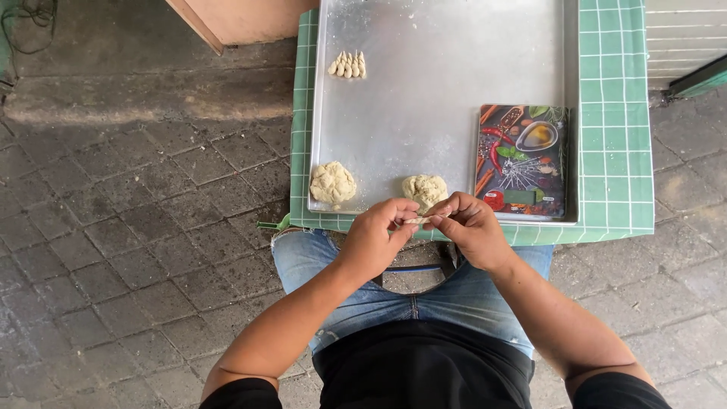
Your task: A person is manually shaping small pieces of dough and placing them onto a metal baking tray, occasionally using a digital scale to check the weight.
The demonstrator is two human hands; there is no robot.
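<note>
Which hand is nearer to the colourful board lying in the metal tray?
The right hand. It is just beside the board's lower left corner; the left hand is farther left, beyond the right hand.

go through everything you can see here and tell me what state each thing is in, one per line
Left hand: fingers pinching small dough strip.
Right hand: fingers pinching the strip's other end.
Small dough strip: stretched between both hands.
Left dough lump: rough, unshaped.
Right dough lump: rough, partly hidden.
Shaped pieces: formed, lined up.
Metal tray: floured, mostly bare.
Kitchen scale: flat, nothing on it.
</note>
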